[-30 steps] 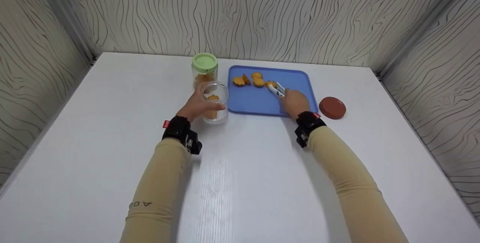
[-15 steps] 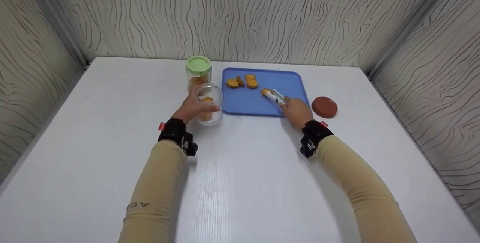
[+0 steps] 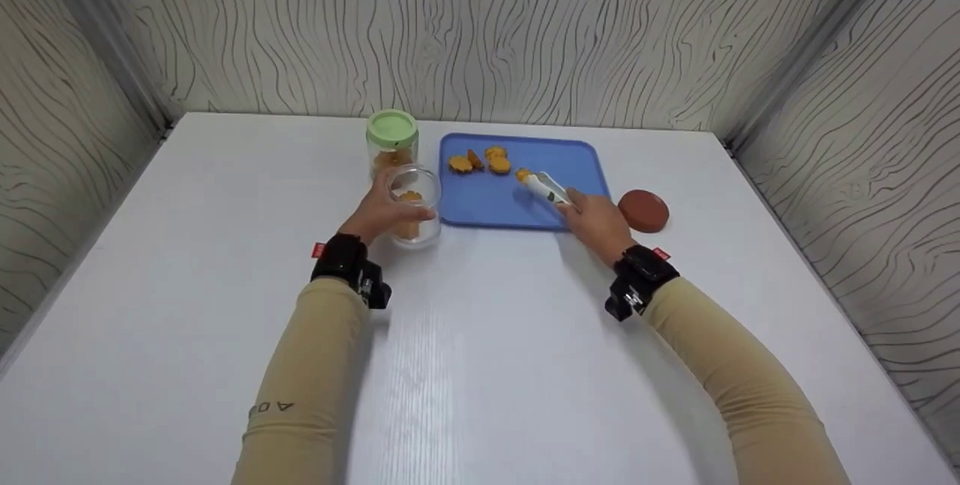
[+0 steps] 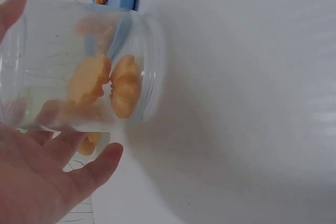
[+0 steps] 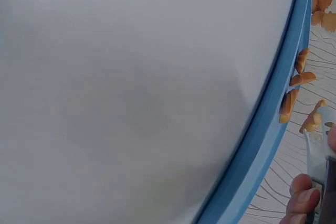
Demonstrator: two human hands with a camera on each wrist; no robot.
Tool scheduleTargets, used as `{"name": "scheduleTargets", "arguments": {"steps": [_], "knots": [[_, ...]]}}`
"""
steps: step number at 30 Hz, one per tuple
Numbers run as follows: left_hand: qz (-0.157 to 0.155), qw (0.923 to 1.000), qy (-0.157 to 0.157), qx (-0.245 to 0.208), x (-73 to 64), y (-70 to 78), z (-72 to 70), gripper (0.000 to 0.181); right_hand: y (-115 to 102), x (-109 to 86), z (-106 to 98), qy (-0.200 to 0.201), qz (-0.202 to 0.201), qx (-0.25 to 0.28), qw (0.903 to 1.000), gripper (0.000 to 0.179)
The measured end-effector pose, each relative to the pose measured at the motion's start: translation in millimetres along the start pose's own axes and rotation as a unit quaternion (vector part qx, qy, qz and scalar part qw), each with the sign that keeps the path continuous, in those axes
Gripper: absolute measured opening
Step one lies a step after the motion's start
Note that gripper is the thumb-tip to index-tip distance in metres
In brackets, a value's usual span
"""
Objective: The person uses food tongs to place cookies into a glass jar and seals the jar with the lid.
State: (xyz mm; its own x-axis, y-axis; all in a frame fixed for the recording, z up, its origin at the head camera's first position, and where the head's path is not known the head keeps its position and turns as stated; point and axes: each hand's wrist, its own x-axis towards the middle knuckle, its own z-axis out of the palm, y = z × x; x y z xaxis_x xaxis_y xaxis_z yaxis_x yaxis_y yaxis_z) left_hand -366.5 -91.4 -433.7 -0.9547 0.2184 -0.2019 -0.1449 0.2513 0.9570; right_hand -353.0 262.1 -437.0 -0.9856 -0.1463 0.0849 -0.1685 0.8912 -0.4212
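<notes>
My left hand (image 3: 381, 211) grips a clear, lidless jar (image 3: 426, 229) from its left side; in the left wrist view several orange-brown cookies (image 4: 125, 86) lie inside it. My right hand (image 3: 598, 224) holds white tongs (image 3: 546, 188), whose tips pinch one cookie (image 3: 523, 175) above the blue tray (image 3: 510, 208). The right wrist view shows that pinched cookie (image 5: 313, 118) raised clear of the tray. Several more cookies (image 3: 498, 164) rest on the tray's back left part.
Behind the left hand stands another clear jar with a green lid (image 3: 392, 129), cookies inside. A reddish-brown lid (image 3: 643, 211) lies right of the tray. Wood-patterned panels (image 3: 480, 35) close off the back and sides of the white table (image 3: 480, 365).
The tongs have lifted a cookie off the tray and moved it toward the front left, away from the other cookies. My left hand keeps holding the jar in place.
</notes>
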Motion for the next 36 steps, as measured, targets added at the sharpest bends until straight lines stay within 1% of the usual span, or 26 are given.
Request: {"name": "scheduleTargets", "arguments": {"steps": [4, 10, 19, 23, 27, 30, 33, 34, 36], "knots": [[-0.01, 0.9999, 0.007, 0.002, 1.7, 0.0, -1.2, 0.102, -2, -1.1, 3, -0.014, 0.007, 0.011, 0.9998, 0.056], [-0.014, 0.9999, 0.005, 0.001, 2.3, 0.7, 0.1, 0.102, -1, -3.2, 6, -0.003, 0.001, 0.021, 0.9998, 0.058], [-0.005, 0.9999, 0.003, 0.016, -1.0, 2.4, 0.8, 0.097, -5, -5.8, 8, -0.008, 0.006, 0.034, 0.9994, 0.06], [-0.006, 0.9998, 0.002, 0.017, -2.8, 3.4, 1.7, 0.097, -8, -6.9, 5, 0.004, 0.0, 0.051, 0.9987, 0.059], [0.013, 0.9999, -0.006, 0.008, -4.3, 3.9, 1.9, 0.099, -13, -9.2, 0, 0.014, -0.005, 0.062, 0.9979, 0.059], [0.016, 0.9998, -0.007, 0.002, -3.9, 3.0, 1.7, 0.099, -18, -10.3, -3, 0.017, -0.007, 0.066, 0.9977, 0.058], [0.01, 0.9999, -0.006, 0.001, -2.8, 1.4, 1.4, 0.1, -25, -10.1, -5, 0.025, -0.014, 0.065, 0.9975, 0.056], [0.002, 1.0, -0.009, -0.003, -5.4, 5.3, 0.7, 0.1, -27, -10.1, -5, 0.029, -0.017, 0.065, 0.9973, 0.054], [0.0, 1.0, -0.008, -0.002, -4.0, 4.3, 0.5, 0.1, -34, -10.6, -6, 0.029, -0.023, 0.069, 0.9969, 0.053]]}}
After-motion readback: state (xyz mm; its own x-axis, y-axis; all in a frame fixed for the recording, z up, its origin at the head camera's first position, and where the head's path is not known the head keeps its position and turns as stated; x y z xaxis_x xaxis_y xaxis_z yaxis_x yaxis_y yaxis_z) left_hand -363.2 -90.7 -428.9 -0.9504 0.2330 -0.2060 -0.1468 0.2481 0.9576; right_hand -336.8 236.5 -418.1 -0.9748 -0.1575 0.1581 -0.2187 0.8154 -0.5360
